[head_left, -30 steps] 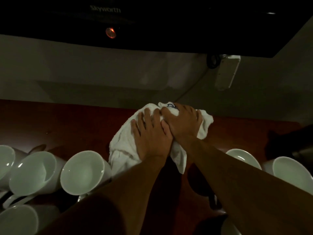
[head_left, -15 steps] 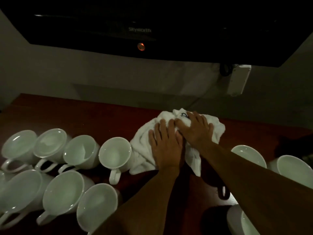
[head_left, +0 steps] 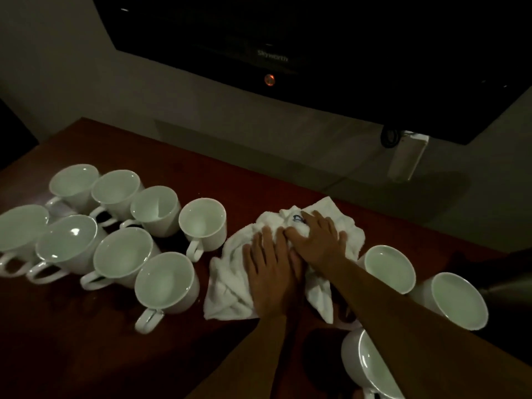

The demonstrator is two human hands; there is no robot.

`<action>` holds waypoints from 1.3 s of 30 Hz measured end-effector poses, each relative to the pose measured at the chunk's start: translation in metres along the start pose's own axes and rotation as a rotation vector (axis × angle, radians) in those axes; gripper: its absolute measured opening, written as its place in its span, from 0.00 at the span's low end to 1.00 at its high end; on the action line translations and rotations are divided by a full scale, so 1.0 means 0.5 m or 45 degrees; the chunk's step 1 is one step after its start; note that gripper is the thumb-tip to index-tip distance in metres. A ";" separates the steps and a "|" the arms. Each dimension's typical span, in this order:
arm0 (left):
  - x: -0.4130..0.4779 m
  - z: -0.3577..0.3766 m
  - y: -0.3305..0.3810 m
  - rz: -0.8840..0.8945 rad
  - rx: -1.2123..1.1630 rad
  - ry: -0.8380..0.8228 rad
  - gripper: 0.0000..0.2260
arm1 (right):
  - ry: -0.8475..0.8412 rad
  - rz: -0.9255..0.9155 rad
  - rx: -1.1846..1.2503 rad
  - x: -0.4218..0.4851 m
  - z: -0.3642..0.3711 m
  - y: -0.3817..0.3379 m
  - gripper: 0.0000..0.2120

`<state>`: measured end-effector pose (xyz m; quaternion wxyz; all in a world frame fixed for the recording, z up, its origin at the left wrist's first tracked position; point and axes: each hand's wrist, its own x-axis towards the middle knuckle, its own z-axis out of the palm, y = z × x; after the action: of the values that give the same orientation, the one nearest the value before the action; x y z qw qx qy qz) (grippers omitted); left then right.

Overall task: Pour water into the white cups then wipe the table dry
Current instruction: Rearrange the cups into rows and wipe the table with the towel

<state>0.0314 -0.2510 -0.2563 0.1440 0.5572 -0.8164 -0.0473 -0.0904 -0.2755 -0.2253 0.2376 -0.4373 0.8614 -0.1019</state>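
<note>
A crumpled white towel (head_left: 230, 286) lies on the dark red-brown table (head_left: 218, 174), between two groups of white cups. My left hand (head_left: 270, 272) presses flat on the towel's near middle, fingers straight. My right hand (head_left: 316, 240) lies on the towel's far part, fingers spread and slightly bent over a bunched fold. Several white cups (head_left: 167, 283) stand in two rows to the left of the towel. Three more white cups (head_left: 388, 266) stand to the right, one partly hidden under my right forearm.
A dark television (head_left: 288, 53) with a small red light hangs on the wall behind the table. A white box (head_left: 407, 156) with a cable hangs below its right end. The table's left corner lies at the far left.
The view has swung to the left and down, so more cups show on the left. Both hands stay pressed on the towel, which has come slightly nearer and spread wider.
</note>
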 end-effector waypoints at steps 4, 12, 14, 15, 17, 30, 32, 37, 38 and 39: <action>-0.045 -0.013 -0.007 -0.040 0.022 0.029 0.27 | -0.059 -0.089 -0.020 -0.029 0.011 0.001 0.37; -0.096 -0.014 -0.032 -0.089 0.037 0.092 0.26 | -0.068 -0.182 0.018 -0.084 0.027 -0.009 0.36; -0.108 -0.013 -0.042 -0.068 0.024 0.173 0.26 | -0.076 -0.198 0.021 -0.096 0.030 -0.011 0.36; -0.115 -0.013 -0.049 -0.067 0.016 0.209 0.26 | -0.079 -0.204 0.019 -0.103 0.033 -0.011 0.37; -0.132 -0.012 -0.058 -0.064 0.019 0.263 0.26 | -0.072 -0.215 0.007 -0.121 0.041 -0.013 0.38; -0.257 -0.060 -0.118 -0.061 -0.067 0.207 0.25 | 0.005 -0.179 -0.015 -0.260 0.108 -0.042 0.36; -0.279 -0.072 -0.136 -0.079 -0.113 0.180 0.24 | -0.004 -0.174 0.000 -0.291 0.126 -0.048 0.37; -0.330 -0.113 -0.201 0.049 0.031 0.059 0.25 | 0.048 -0.152 0.045 -0.362 0.158 -0.070 0.37; -0.339 -0.122 -0.214 0.083 0.064 0.035 0.25 | 0.062 -0.147 0.058 -0.375 0.165 -0.076 0.38; -0.345 -0.130 -0.226 0.099 0.075 0.025 0.25 | 0.074 -0.135 0.073 -0.387 0.171 -0.081 0.39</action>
<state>0.2098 -0.1284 -0.2526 0.1373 0.5296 -0.8369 -0.0122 0.0783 -0.1418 -0.2218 0.2190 -0.4721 0.8403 -0.1517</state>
